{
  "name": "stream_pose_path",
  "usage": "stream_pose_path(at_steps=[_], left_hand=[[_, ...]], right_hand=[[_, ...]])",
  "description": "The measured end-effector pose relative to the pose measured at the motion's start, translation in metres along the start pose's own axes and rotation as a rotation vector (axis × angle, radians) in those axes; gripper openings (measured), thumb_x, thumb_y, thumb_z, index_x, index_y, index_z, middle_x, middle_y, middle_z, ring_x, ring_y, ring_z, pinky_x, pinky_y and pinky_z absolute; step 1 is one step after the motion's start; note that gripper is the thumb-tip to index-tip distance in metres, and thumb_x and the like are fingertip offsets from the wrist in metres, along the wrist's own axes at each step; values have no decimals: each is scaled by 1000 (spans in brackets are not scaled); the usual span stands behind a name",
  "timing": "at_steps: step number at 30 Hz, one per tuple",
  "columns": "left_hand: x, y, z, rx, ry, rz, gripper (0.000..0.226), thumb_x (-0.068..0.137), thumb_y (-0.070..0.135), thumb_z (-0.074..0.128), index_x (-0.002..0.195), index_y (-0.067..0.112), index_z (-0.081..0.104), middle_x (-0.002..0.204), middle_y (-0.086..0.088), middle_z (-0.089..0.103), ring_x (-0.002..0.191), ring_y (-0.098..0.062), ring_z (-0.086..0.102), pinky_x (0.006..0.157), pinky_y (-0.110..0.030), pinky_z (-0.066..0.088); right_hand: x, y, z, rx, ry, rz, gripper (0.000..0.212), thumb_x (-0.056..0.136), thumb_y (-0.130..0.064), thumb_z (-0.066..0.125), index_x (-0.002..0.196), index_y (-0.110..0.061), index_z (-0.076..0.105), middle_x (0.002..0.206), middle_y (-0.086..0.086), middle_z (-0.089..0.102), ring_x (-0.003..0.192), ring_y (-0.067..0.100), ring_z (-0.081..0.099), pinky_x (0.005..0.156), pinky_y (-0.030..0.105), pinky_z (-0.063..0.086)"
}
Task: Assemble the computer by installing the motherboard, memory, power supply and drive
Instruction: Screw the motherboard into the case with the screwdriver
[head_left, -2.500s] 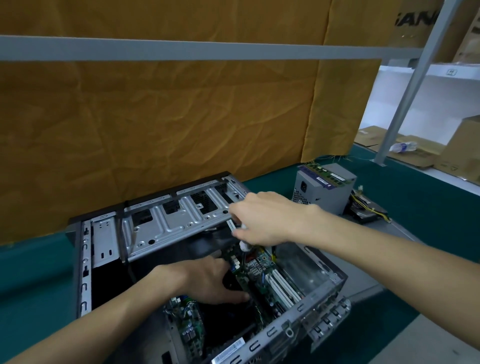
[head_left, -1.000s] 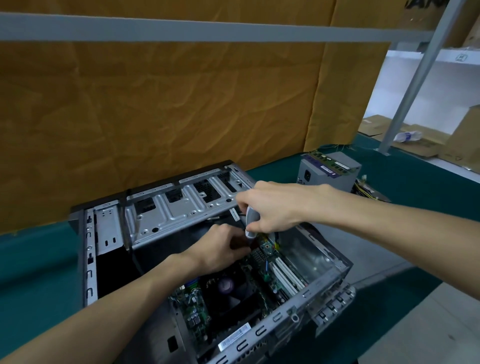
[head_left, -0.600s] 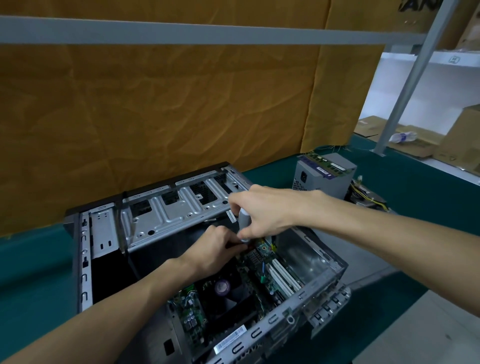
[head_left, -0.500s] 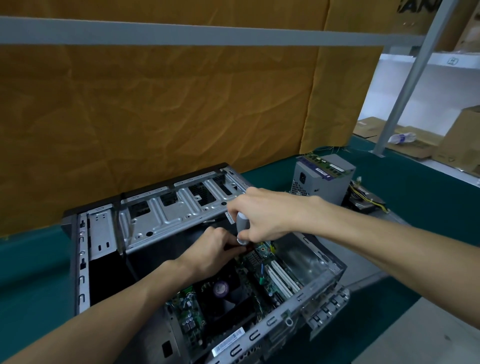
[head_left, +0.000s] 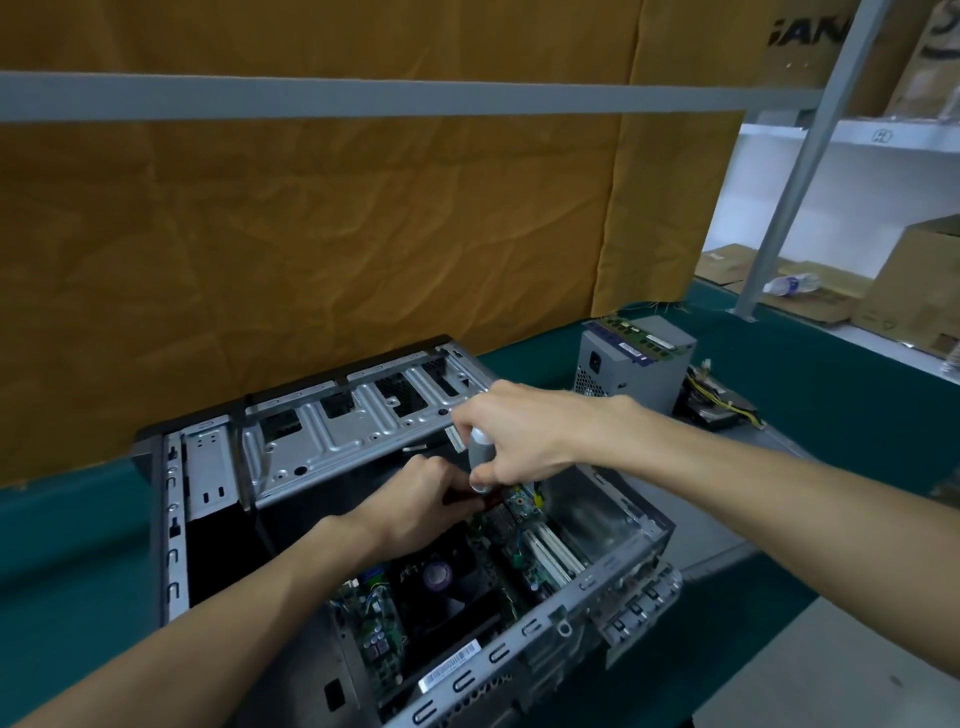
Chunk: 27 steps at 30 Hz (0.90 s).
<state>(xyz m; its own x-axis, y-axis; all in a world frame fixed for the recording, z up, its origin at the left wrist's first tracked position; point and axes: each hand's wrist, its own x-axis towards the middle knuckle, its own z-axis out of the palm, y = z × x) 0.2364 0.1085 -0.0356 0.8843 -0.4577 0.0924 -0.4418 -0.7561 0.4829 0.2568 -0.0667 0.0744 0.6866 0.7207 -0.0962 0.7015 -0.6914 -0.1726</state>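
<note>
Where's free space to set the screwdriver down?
Bare green mat left of the case, and a grey surface right of it. Crowded: behind the power supply, cables; inside the case, both hands over the motherboard.

An open grey metal computer case (head_left: 291, 447) lies on its side on the green-covered bench (head_left: 62, 545), its perforated steel drive cage along the far edge. Inside, a green motherboard (head_left: 524, 551) sits flat on the case floor, carrying white expansion slots, small capacitors and a black fan with a purple hub. A grey-handled screwdriver (head_left: 480, 457) stands nearly upright over the board's far corner, with a dark red part just below the handle. Behind the case on the bench stands a grey box-shaped power supply (head_left: 631, 364), with a green memory stick (head_left: 636, 332) lying flat across its top. Just right of it lies a dark drive (head_left: 719, 410) under yellow and black cables.
</note>
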Motion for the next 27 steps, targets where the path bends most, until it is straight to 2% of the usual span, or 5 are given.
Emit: stream_pose_path(at_steps=[6,10,19,24,27], left_hand=[[1,16,-33,190,350,208,18,103,36,54,103,24,68,93,12,67,85,-8,58,73,-28,48],[25,33,-50,544,472,350,26,101,24,63,125,20,70,102,6,75,92,-22,64,76,-39,50],[59,18,-13,133,368,5,74,103,33,55,161,21,10,151,4,41,133,-19,44,109,-35,40],[58,4,-3,330,344,34,59,98,26,62,153,22,40,152,3,40,136,-23,44,112,-38,41],[56,5,3,427,382,45,59,93,21,66,148,18,46,148,-2,45,130,-26,50,107,-39,45]], right_hand=[[-51,47,-60,545,318,58,22,86,-32,83,88,-15,68,73,-3,74,57,13,62,48,25,46],[-86,76,-30,674,5,198,28,85,-19,83,105,-15,63,83,2,73,67,13,63,56,26,47],[-60,125,30,743,154,417,14,91,-10,69,97,-11,57,64,-1,65,56,18,67,50,26,45],[-18,162,83,812,363,635,23,99,-24,64,84,-12,52,59,2,56,44,17,58,44,25,44],[3,178,114,655,487,788,27,95,-19,64,73,-15,50,66,2,57,64,25,58,55,30,39]])
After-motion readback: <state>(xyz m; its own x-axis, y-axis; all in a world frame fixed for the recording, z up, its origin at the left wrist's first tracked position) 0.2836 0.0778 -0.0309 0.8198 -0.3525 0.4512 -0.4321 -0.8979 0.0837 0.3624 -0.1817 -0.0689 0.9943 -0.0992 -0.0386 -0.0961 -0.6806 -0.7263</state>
